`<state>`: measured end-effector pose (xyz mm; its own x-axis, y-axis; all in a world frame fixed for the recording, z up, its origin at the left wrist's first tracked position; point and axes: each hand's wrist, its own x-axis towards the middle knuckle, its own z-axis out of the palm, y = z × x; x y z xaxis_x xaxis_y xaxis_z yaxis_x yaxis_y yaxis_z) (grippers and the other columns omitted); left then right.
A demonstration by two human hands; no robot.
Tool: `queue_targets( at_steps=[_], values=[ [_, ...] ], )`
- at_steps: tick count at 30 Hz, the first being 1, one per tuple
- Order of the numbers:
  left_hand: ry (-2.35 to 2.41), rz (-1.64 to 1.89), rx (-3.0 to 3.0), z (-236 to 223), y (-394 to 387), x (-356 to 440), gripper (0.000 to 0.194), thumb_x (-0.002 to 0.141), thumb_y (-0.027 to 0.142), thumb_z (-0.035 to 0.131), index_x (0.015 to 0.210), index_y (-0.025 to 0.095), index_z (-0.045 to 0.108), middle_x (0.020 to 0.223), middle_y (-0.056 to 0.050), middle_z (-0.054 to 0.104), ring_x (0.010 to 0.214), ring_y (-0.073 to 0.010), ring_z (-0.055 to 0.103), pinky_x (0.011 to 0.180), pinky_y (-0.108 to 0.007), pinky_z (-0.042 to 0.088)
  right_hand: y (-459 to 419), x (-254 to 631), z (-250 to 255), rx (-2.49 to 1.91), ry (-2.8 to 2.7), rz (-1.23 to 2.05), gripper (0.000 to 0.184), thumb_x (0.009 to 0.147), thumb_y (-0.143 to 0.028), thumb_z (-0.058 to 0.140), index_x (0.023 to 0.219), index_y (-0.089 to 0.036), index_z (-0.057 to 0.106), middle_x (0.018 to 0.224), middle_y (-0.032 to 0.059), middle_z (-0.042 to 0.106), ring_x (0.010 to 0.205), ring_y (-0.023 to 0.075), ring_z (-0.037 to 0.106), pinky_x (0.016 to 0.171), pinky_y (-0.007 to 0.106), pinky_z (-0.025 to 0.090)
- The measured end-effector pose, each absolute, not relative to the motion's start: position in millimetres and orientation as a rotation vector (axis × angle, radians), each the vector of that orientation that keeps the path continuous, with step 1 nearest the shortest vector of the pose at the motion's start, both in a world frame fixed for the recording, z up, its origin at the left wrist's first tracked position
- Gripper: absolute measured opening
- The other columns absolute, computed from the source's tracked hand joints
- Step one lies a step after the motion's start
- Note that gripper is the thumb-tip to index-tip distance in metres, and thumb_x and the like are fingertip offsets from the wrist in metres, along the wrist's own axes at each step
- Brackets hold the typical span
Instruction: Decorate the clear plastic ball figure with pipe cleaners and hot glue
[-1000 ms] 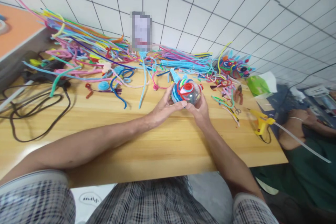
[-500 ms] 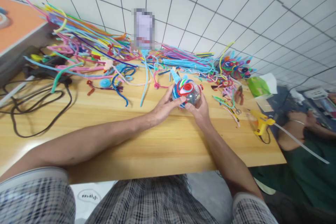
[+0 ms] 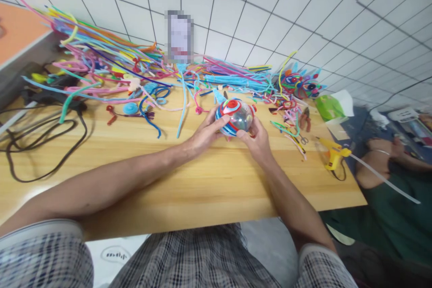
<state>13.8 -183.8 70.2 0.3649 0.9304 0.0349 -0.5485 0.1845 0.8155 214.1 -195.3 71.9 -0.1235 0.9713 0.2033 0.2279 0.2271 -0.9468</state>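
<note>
Fingers hide parts of the decorated ball.

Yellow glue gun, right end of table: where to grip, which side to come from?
Grip the glue gun by its handle, probably best from the near side, since the handle juts toward the table's near edge. Avoid the left-pointing nozzle and the white stick trailing from the rear; mind the black cord. The right hand is nearer but holds the ball.
</note>
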Motion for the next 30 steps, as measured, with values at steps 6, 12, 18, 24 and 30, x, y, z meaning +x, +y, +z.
queue_targets(
  at_steps=[6,12,18,24,30],
  values=[
    [0.511,1.087,0.866,63,-179,12,0.081,0.084,0.065,0.091,0.15,0.029,0.06,0.142,-0.012,0.073,0.116,-0.0333,0.076,0.081,-0.039,0.064,-194,217,74,-1.217,-1.555,0.971,0.079,0.079,-0.074,0.09,0.136,-0.025,0.067,0.13,0.0109,0.082,0.118,0.033,0.079,0.107,0.048,0.063],
    [0.531,1.086,0.91,62,-181,12,0.077,0.081,0.054,0.097,0.145,0.029,0.062,0.142,-0.01,0.074,0.111,-0.0295,0.077,0.079,-0.037,0.065,-192,218,72,-1.273,-1.559,0.934,0.073,0.078,-0.074,0.091,0.129,-0.025,0.071,0.118,0.008,0.085,0.108,0.031,0.08,0.103,0.047,0.064],
    [0.513,1.029,0.853,60,-172,9,0.071,0.081,0.063,0.095,0.133,0.024,0.066,0.118,-0.009,0.083,0.095,-0.0272,0.081,0.078,-0.04,0.068,-189,218,73,-1.215,-1.504,0.93,0.078,0.08,-0.079,0.087,0.136,-0.027,0.071,0.131,0.0099,0.082,0.121,0.0324,0.077,0.111,0.05,0.06],
    [0.496,0.996,0.831,58,-169,7,0.074,0.081,0.065,0.094,0.136,0.024,0.066,0.119,-0.011,0.084,0.099,-0.0293,0.083,0.073,-0.035,0.068,-187,218,76,-1.197,-1.466,1.022,0.075,0.077,-0.081,0.087,0.127,-0.028,0.069,0.128,0.0088,0.08,0.119,0.031,0.075,0.107,0.048,0.062],
    [0.476,1.0,0.858,57,-170,7,0.077,0.081,0.065,0.094,0.137,0.024,0.062,0.126,-0.013,0.082,0.109,-0.0314,0.082,0.081,-0.039,0.07,-190,212,69,-1.143,-1.39,1.148,0.073,0.083,-0.076,0.084,0.135,-0.028,0.067,0.141,0.0081,0.078,0.132,0.0317,0.072,0.117,0.049,0.058]
  ],
)
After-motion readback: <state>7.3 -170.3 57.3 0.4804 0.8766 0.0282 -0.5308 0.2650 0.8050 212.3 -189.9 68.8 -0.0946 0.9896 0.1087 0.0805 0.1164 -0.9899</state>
